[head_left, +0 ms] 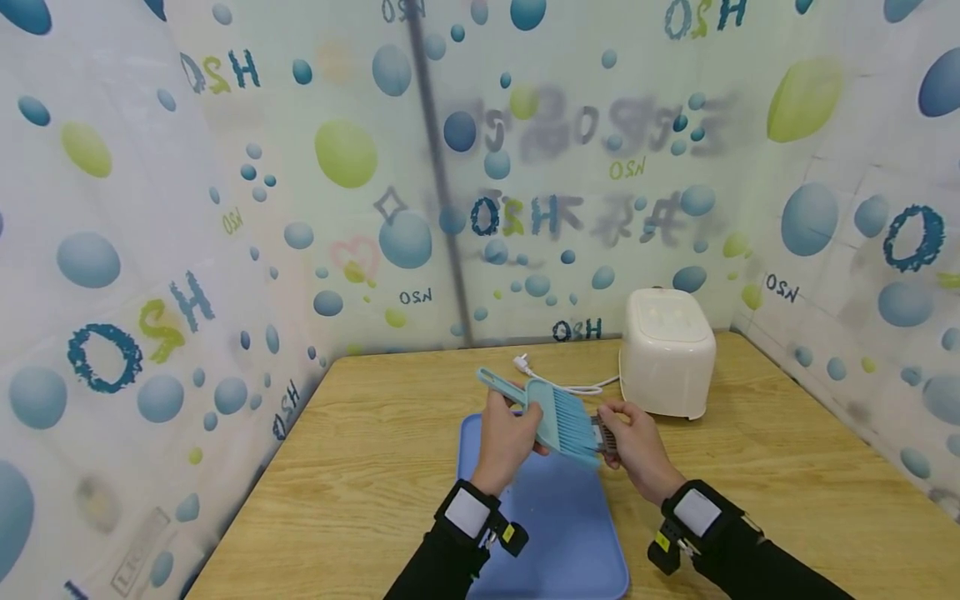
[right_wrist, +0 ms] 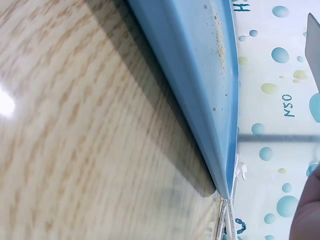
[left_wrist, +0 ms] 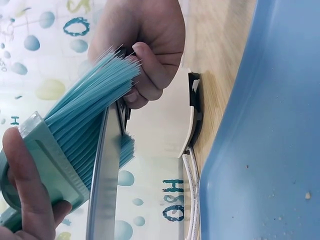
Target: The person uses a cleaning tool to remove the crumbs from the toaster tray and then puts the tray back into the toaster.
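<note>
Currently, a light-blue brush (head_left: 551, 408) is gripped in the left hand (head_left: 510, 437), its bristles (left_wrist: 92, 97) set against a flat metal piece (left_wrist: 102, 185) pinched by the right hand (head_left: 633, 437). The brush is held above a blue tray (head_left: 555, 525), where crumbs (right_wrist: 220, 45) are scattered; beyond, a white appliance (head_left: 667, 362) is seen.

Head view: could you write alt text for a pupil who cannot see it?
A person's left hand holds a light-blue brush, its bristles against a partly hidden grey piece gripped by the right hand, above a blue tray. Behind, a white appliance with a cord stands on a wooden table.
</note>
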The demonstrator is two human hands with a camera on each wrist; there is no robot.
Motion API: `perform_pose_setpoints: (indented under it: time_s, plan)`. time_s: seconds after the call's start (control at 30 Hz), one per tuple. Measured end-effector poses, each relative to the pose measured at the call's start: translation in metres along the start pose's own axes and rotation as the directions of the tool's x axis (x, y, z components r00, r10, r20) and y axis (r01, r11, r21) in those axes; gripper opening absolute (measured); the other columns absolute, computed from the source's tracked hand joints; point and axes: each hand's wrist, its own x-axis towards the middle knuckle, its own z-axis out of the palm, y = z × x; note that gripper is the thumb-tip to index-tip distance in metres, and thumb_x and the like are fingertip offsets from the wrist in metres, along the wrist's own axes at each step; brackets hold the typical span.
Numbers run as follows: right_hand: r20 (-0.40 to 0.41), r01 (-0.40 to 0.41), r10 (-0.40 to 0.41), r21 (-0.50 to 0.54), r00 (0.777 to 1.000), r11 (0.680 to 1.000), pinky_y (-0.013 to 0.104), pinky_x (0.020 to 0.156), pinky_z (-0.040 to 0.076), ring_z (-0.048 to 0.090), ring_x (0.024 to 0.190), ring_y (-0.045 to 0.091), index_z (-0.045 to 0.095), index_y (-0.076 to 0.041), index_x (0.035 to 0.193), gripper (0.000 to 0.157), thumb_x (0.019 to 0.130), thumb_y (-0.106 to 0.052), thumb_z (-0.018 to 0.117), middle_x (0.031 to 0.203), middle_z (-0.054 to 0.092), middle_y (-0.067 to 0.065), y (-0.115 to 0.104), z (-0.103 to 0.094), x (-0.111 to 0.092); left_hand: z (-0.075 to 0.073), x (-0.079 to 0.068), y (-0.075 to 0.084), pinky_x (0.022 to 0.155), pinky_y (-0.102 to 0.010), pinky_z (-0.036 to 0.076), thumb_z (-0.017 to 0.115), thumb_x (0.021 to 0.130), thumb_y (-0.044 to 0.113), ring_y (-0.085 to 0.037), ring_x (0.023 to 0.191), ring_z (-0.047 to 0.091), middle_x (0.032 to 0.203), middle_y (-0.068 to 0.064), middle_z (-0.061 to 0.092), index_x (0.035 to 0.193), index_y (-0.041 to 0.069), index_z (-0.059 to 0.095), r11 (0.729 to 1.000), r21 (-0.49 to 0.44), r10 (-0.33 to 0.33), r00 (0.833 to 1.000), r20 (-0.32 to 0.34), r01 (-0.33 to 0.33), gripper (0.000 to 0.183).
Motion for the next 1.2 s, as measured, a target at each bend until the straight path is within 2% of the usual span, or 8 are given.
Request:
perform_pose_setpoints:
  time_s: [0.2,0.4,0.6,0.77,0.93,1.0,1.2]
  plan:
    - [-0.005,-0.003,0.003,0.011,1.000,1.000,0.023,0.048,0.042,0.050,0.055,0.011,0.042,0.004,0.135,0.041,0.110,-0.028,0.044,0.085,0.059,0.009,-0.001,-0.002,-0.001,-0.006,0.000,0.001,0.047,-0.044,0.058,0.060,0.095,0.007,-0.019,0.049,0.065,0.117,-0.017,0.062,0.126,0.000,0.046,1.000,0.021,-0.008,1.000,-0.003,0.008,0.034]
    - [-0.006,-0.006,0.006,0.018,1.000,1.000,0.022,0.047,0.042,0.050,0.054,0.011,0.040,0.005,0.137,0.043,0.110,-0.028,0.046,0.082,0.060,0.006,-0.002,-0.003,-0.001,-0.014,-0.001,0.002,0.045,-0.035,0.057,0.059,0.096,0.007,-0.019,0.048,0.064,0.120,-0.020,0.060,0.129,0.000,0.046,1.000,0.014,-0.004,1.000,0.002,0.004,0.036]
    - [-0.015,-0.015,0.016,0.011,1.000,1.000,0.022,0.048,0.042,0.051,0.056,0.011,0.041,0.004,0.138,0.042,0.110,-0.027,0.045,0.083,0.061,0.006,-0.001,-0.004,-0.001,-0.019,0.000,0.000,0.043,-0.031,0.055,0.060,0.095,0.008,-0.019,0.049,0.064,0.114,-0.018,0.062,0.129,0.000,0.046,0.999,0.045,-0.002,1.000,-0.014,0.003,0.037]
    - [-0.008,-0.015,0.015,0.011,1.000,1.000,0.022,0.048,0.042,0.052,0.056,0.011,0.041,0.004,0.137,0.041,0.110,-0.027,0.045,0.080,0.062,0.005,-0.001,-0.005,-0.001,-0.022,0.000,0.001,0.043,-0.032,0.055,0.061,0.095,0.010,-0.019,0.048,0.064,0.120,-0.018,0.061,0.131,0.000,0.046,0.997,0.072,-0.013,0.999,-0.029,0.015,0.040]
    - [-0.006,-0.018,0.018,0.006,1.000,1.000,0.022,0.048,0.042,0.052,0.056,0.011,0.042,0.004,0.136,0.041,0.110,-0.028,0.045,0.080,0.063,0.005,-0.001,-0.007,-0.001,-0.025,0.001,0.001,0.046,-0.042,0.058,0.061,0.094,0.009,-0.017,0.049,0.064,0.122,-0.019,0.061,0.129,0.000,0.047,0.994,0.109,-0.009,0.999,-0.037,0.013,0.039]
    - [-0.004,-0.020,0.020,0.003,1.000,1.000,0.022,0.048,0.042,0.053,0.056,0.011,0.042,0.004,0.137,0.042,0.110,-0.028,0.044,0.081,0.063,0.005,0.000,-0.007,-0.001,-0.026,0.002,0.000,0.045,-0.041,0.058,0.061,0.093,0.008,-0.017,0.050,0.064,0.120,-0.019,0.062,0.127,0.000,0.048,0.993,0.121,-0.003,0.999,-0.037,0.007,0.038]
    - [-0.001,-0.021,0.021,0.008,1.000,1.000,0.022,0.048,0.041,0.054,0.057,0.010,0.040,0.006,0.139,0.044,0.110,-0.028,0.044,0.081,0.065,0.005,-0.001,-0.009,-0.001,-0.029,0.001,0.001,0.038,-0.026,0.048,0.059,0.092,0.006,-0.014,0.043,0.057,0.120,-0.020,0.063,0.124,0.002,0.049,0.991,0.132,0.004,0.998,-0.060,0.004,0.034]
